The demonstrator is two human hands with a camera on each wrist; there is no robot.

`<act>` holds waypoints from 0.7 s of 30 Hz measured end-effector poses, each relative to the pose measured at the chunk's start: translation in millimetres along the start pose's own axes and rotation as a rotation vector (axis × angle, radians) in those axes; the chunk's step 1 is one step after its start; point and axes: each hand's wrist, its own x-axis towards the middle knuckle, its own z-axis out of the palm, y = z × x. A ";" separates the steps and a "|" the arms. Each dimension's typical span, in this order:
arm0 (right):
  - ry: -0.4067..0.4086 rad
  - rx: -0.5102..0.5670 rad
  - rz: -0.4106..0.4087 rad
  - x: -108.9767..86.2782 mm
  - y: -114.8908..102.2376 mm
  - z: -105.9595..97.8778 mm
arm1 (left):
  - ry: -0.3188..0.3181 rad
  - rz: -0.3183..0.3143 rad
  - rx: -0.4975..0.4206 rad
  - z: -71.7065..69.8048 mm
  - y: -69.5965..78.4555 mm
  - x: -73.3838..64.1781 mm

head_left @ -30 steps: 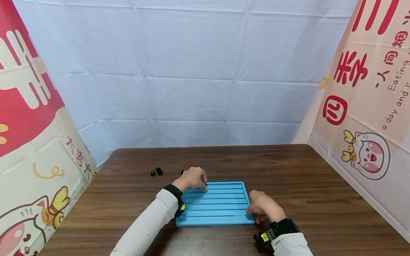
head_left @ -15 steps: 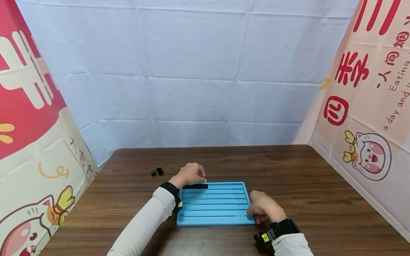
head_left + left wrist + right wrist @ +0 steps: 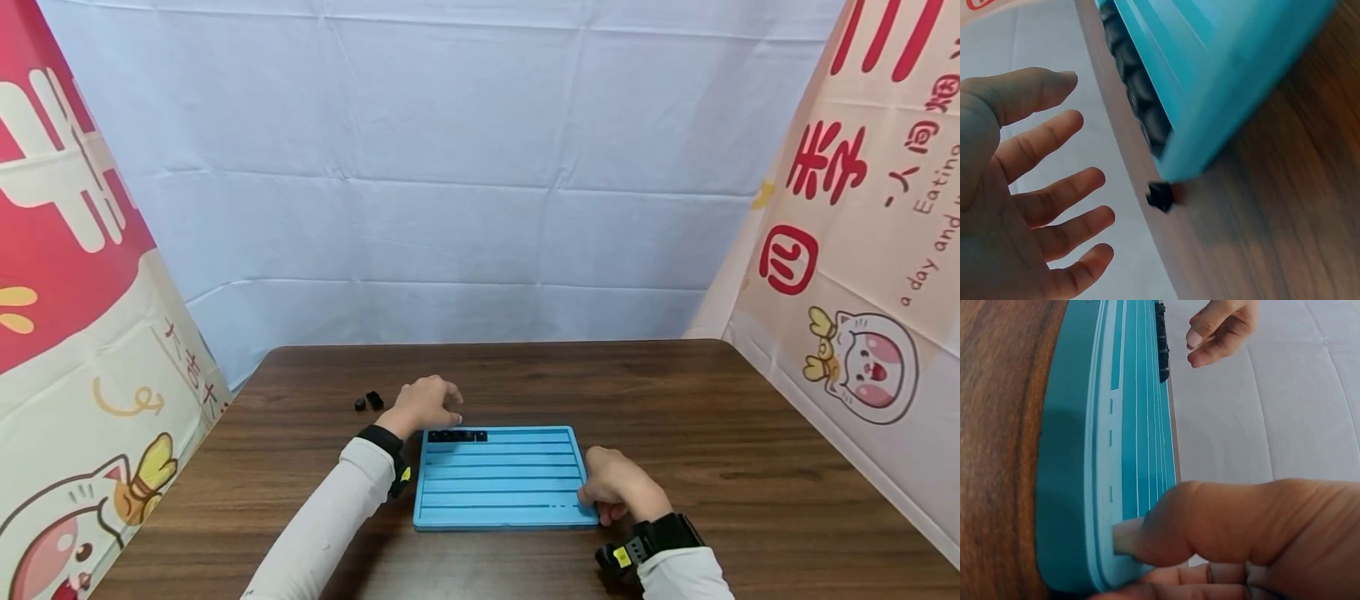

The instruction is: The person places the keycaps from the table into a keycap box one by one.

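A flat blue tray (image 3: 502, 485) with long parallel grooves lies on the table. Along its far groove, at the left end, sits a short row of black keycap-like pieces (image 3: 456, 436). My left hand (image 3: 422, 405) hovers just beyond the tray's far left corner, fingers spread and holding nothing. One loose black piece (image 3: 1160, 197) lies near a tray corner in the left wrist view; the hand seems to hide it in the head view. My right hand (image 3: 621, 485) grips the tray's near right corner, its thumb (image 3: 1147, 540) on the rim and fingers at the side.
Two small black pieces (image 3: 368, 402) lie on the brown wooden table (image 3: 675, 408), left of my left hand. A pale cloth (image 3: 480, 208) hangs behind the table, and printed cloths (image 3: 847, 250) hang at both sides.
My left hand has lifted off the tray's far groove and drawn back to the left, its fingers opening and uncovering the black row. The right hand stays at the tray's corner.
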 end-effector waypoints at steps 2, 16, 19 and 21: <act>0.002 -0.003 0.000 -0.2 0.0 -0.2 | 0.007 -0.017 0.002 -0.5 -5.9 -1.2; 0.000 0.005 0.002 -0.6 -0.1 0.5 | 0.105 -0.136 -0.044 2.0 -51.8 -8.8; 0.004 0.000 0.000 -0.4 0.1 0.1 | 0.127 -0.149 -0.042 1.5 -58.9 -10.8; 0.005 0.002 -0.001 -0.2 0.5 0.2 | 0.136 -0.161 -0.041 0.9 -62.3 -11.8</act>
